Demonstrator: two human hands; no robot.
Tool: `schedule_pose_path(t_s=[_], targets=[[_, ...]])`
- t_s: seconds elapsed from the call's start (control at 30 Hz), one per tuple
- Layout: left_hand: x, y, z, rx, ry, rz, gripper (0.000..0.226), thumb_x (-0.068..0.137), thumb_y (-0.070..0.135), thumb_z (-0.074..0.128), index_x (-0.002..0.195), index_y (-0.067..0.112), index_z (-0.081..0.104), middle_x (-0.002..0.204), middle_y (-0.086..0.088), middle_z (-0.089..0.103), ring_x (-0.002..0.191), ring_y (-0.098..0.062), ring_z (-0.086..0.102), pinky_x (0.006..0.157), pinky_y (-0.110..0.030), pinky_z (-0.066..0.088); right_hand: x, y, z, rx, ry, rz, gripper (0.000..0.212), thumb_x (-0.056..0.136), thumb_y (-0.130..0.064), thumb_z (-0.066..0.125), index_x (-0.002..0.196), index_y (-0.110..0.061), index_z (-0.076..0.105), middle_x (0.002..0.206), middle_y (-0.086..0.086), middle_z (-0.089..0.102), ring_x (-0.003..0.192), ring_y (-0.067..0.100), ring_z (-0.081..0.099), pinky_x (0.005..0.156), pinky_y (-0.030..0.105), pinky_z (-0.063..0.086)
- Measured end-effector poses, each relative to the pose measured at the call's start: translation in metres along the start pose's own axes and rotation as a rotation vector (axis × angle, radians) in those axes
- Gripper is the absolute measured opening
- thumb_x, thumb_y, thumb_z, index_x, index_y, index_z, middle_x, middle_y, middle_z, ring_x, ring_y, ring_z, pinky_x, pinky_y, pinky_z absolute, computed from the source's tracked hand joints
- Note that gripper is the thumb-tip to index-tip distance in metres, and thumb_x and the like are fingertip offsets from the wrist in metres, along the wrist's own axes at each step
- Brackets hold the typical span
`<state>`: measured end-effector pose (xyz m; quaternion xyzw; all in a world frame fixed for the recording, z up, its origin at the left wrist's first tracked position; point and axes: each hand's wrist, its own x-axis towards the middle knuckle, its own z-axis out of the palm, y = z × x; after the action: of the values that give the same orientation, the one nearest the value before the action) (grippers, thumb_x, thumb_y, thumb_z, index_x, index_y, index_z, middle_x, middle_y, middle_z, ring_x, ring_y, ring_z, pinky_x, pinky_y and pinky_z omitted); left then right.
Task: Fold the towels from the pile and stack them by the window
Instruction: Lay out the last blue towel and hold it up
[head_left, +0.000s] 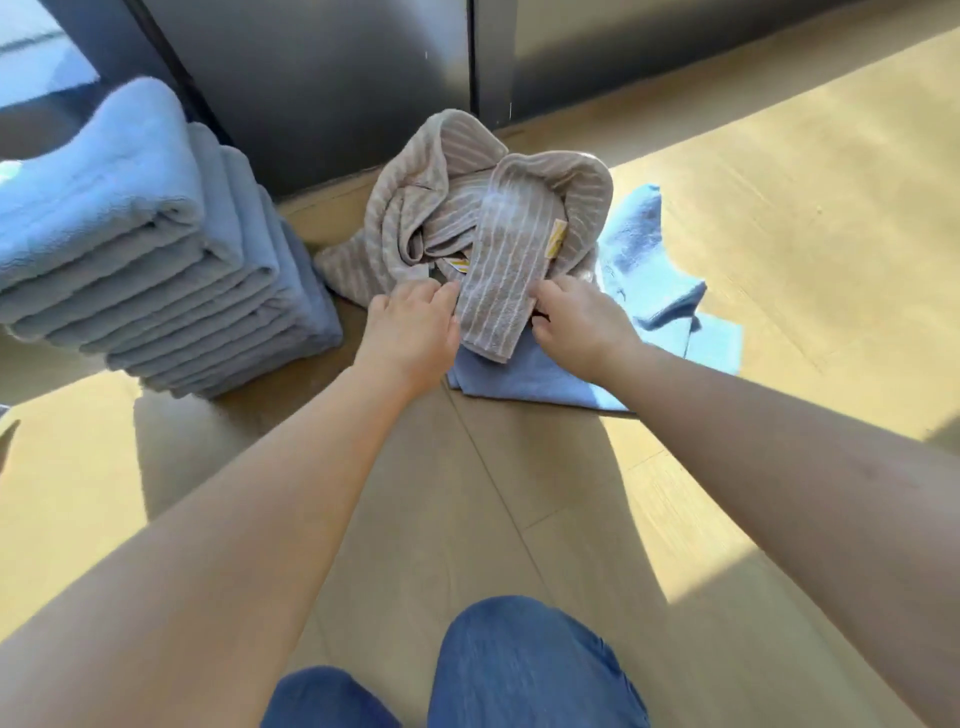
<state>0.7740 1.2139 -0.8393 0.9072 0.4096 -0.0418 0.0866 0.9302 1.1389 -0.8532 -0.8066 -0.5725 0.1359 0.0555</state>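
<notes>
A crumpled beige towel with white stripes (467, 208) lies on the wooden floor on top of light blue towels (524, 379). One hanging end of it falls towards me. My left hand (413, 332) reaches the left edge of that end, fingers curled at the cloth. My right hand (576, 325) grips its right edge with bent fingers. A tall stack of folded blue-grey towels (156, 260) stands at the left, next to the dark window frame.
The dark window frame and glass (311, 78) run along the back. Wooden floor (779, 234) with bright sun patches spreads to the right. My knees in blue jeans (519, 665) show at the bottom.
</notes>
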Motion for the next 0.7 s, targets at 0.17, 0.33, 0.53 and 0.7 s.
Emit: schedule_pose_path(t_s=[0.17,0.33,0.53,0.7], targets=[[-0.002,0.017,0.05,0.056,-0.263,0.071,0.039,0.096,0.024,0.038,0.133,0.012,0.04,0.136,-0.009,0.044,0.128,-0.027,0.036,0.098,-0.039,0.033,-0.016,0.019,0.053,-0.012,-0.176,0.051,0.038,0.089,-0.016,0.045,0.126,-0.005,0.047,0.127,0.018,0.045,0.122,0.033,0.039,0.096,0.039,0.036],[-0.004,0.024,0.083,0.032,-0.285,0.096,0.039,0.092,0.014,0.041,0.131,0.01,0.04,0.131,-0.012,0.041,0.126,-0.029,0.036,0.095,-0.04,0.036,-0.018,0.025,0.081,-0.059,-0.147,0.058,0.031,0.09,-0.009,0.043,0.119,-0.005,0.049,0.124,0.015,0.046,0.118,0.031,0.038,0.093,0.039,0.036],[-0.014,0.026,0.088,0.01,-0.259,0.061,0.029,0.091,0.007,0.039,0.119,0.007,0.045,0.124,-0.013,0.045,0.121,-0.03,0.039,0.091,-0.039,0.036,-0.032,0.016,0.086,-0.073,-0.174,0.033,0.025,0.091,-0.006,0.039,0.113,-0.004,0.051,0.12,0.015,0.049,0.114,0.03,0.041,0.087,0.037,0.035],[-0.052,0.01,0.093,0.071,-0.322,0.064,0.028,0.095,0.011,0.035,0.119,0.008,0.049,0.125,-0.01,0.046,0.121,-0.027,0.039,0.092,-0.035,0.034,-0.074,-0.002,0.101,0.013,-0.272,-0.001,0.022,0.09,-0.01,0.043,0.108,-0.006,0.055,0.115,0.013,0.054,0.111,0.029,0.046,0.088,0.037,0.036]])
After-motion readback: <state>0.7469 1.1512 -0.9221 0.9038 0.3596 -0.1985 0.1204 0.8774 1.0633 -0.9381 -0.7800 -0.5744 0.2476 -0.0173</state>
